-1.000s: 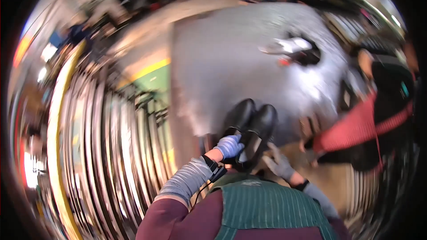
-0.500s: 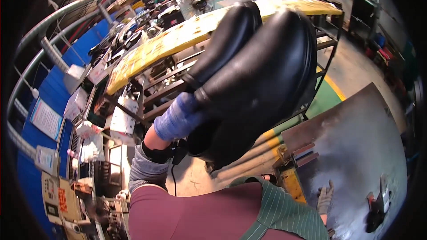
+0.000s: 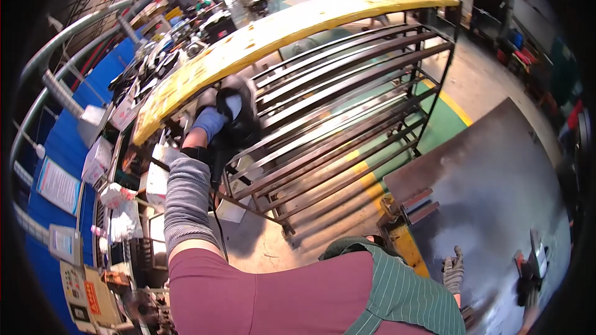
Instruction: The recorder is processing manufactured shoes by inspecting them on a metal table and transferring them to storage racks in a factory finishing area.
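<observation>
My left hand [image 3: 211, 121], in a blue glove, is stretched out to the far left end of a dark metal rack [image 3: 347, 96]. Its fingers are closed at a pair of black leather shoes [image 3: 247, 111], partly hidden by hand and shadow. The shoes sit at the rack's bars, just under its yellow-covered top edge [image 3: 273, 28]; whether they rest on the bars I cannot tell. My right hand [image 3: 454, 271], in a grey glove, is low at the right over a grey metal tabletop [image 3: 484, 198]. Its fingers are apart and hold nothing.
At the tabletop's right lies a dark, silvery object [image 3: 532, 267], with a skin-toned patch below it, unclear. A control box [image 3: 81, 291] stands at the lower left. Boxes and clutter line the left side by a blue panel [image 3: 59, 167]. People stand far back.
My left hand has carried the black shoes away from me, down and left, from close in front of my view to the rack's left end. My right hand has barely moved.
</observation>
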Tool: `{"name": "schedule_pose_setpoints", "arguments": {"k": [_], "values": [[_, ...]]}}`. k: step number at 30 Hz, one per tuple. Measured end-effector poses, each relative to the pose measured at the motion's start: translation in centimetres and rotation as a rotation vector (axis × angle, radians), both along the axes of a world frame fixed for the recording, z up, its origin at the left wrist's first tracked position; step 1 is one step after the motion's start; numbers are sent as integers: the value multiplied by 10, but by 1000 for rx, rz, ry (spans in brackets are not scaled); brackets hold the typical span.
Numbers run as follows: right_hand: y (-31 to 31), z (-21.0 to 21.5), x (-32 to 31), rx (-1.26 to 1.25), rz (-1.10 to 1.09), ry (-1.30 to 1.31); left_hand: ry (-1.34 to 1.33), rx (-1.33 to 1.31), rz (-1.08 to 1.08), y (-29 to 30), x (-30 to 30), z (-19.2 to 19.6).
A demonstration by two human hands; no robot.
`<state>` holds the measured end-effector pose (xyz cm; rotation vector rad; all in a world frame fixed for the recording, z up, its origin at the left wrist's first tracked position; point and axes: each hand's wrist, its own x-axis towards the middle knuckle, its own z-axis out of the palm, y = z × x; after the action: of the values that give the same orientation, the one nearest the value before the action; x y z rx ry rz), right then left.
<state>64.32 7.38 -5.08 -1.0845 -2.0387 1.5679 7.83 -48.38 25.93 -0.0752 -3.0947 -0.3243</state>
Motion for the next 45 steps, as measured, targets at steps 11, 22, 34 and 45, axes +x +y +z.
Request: {"name": "schedule_pose_setpoints", "arguments": {"k": [11,22,34,45], "values": [[-76,15,89,282,-268,-350,702,305,-795,229,107,-25],[-167,-59,155,56,-443,-492,-976,-488,-1854,344,180,-491],[-43,-24,58,-82,-638,-261,-1519,426,-1157,636,202,-245],[250,-3,85,-182,-1066,261,-1532,537,-1184,1012,299,-197]]}}
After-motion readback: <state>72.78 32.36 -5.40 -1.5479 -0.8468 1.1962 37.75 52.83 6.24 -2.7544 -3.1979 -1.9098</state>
